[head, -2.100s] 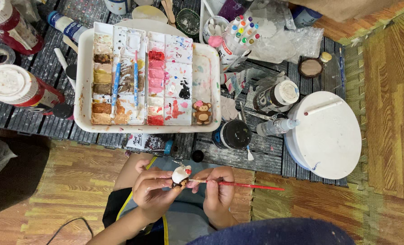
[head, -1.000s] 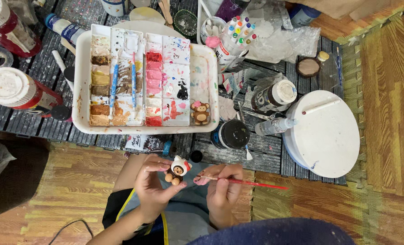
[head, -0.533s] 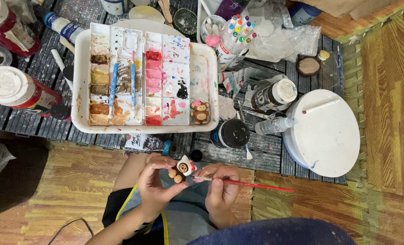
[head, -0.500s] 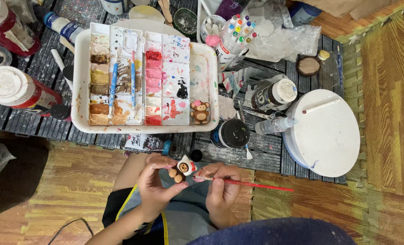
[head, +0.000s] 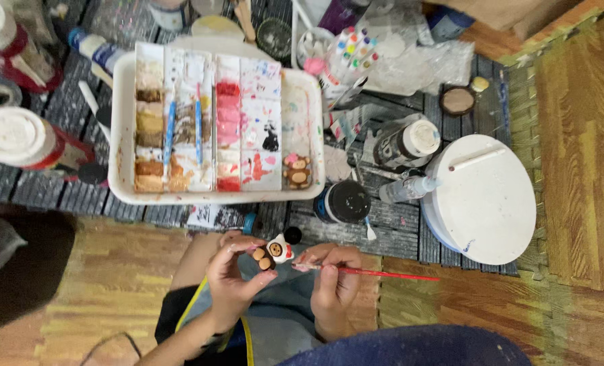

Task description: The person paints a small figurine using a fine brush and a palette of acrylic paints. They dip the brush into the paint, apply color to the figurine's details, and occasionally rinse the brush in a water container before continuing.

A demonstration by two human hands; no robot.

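My left hand pinches a small clay figurine, white with brown face and ears and a red spot, held up over my lap. My right hand grips a thin red paintbrush; its bristle end points left and sits right beside the figurine, and its handle runs off to the right. A white paint tray with rows of brown, red and pink paint lies just beyond my hands. A small brown monkey figurine sits in the tray's near right corner.
A round white lid lies at right. A dark jar, a white-capped bottle, a cup of coloured markers and red white-lidded paint jars surround the tray on a dark slatted mat.
My left hand has turned the figurine so its brown face shows, and shifted it slightly right. The brush tip stays close beside it.
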